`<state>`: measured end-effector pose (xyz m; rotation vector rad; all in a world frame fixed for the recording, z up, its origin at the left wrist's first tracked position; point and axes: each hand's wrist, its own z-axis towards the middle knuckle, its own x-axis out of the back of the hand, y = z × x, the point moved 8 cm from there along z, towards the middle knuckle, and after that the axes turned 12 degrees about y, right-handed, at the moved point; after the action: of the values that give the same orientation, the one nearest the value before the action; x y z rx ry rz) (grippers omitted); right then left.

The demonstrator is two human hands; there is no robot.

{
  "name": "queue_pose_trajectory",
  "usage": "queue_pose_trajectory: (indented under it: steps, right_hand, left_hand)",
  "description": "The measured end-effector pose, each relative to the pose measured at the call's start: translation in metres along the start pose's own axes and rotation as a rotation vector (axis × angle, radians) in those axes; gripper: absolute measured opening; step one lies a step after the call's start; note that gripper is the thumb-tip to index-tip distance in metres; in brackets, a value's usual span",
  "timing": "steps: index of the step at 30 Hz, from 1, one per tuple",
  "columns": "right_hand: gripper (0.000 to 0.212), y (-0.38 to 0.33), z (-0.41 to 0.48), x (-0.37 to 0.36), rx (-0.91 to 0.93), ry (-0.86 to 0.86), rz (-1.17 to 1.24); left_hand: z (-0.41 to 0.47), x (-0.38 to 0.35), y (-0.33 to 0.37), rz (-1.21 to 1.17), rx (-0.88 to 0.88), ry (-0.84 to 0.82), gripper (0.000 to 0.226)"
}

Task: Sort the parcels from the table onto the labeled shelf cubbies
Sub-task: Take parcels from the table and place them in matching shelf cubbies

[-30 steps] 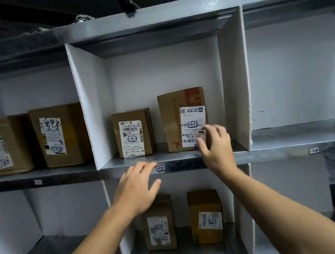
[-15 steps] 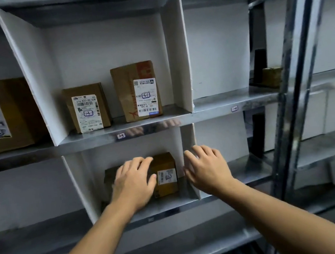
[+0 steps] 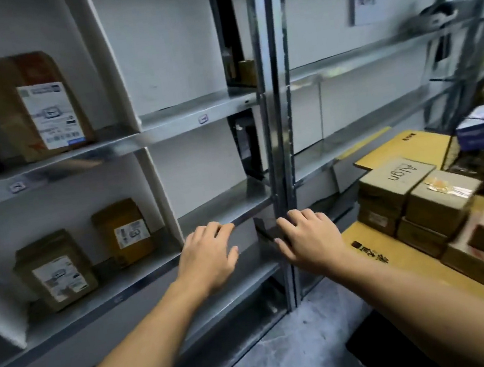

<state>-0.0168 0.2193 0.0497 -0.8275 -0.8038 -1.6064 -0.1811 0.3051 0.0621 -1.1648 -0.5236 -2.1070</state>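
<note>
Left hand (image 3: pixel 210 256) and right hand (image 3: pixel 307 239) hover empty, fingers spread. Parcels (image 3: pixel 395 177) sit stacked on the counter (image 3: pixel 418 276), right of the right hand; a hasty sideways grab could topple that stack.

Two hands (image 3: pixel 207 255), four shelved parcels (image 3: pixel 27 104), roughly eight table parcels (image 3: pixel 441 195)

A grey speckled floor (image 3: pixel 288 348) was seen below the left hand (image 3: pixel 208 259) and the right hand (image 3: pixel 311 242). A galvanised steel upright (image 3: pixel 272 85) was set just beyond the right hand. White back panels (image 3: pixel 177 43) were fitted above both, and a paper sign (image 3: pixel 364 2) was fixed higher, rightward.
</note>
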Motion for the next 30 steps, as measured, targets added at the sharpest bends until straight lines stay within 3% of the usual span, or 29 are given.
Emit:
queue_pose_trajectory:
  steps: [15,22,30]
  right_hand:
    - [0.048,0.346,-0.221,0.027,-0.47,-0.2,-0.182]
    - [0.049,0.437,-0.3,0.033,-0.737,-0.195,-0.196]
    - [0.044,0.496,-0.339,0.029,-1.011,-0.141,-0.213]
  left_hand:
    - [0.069,-0.142,0.387,-0.297,-0.386,-0.131,0.049]
    - [0.075,-0.179,0.506,-0.421,-0.465,-0.204,0.052]
    - [0.089,-0.216,0.6,-0.548,-0.573,-0.282,0.05]
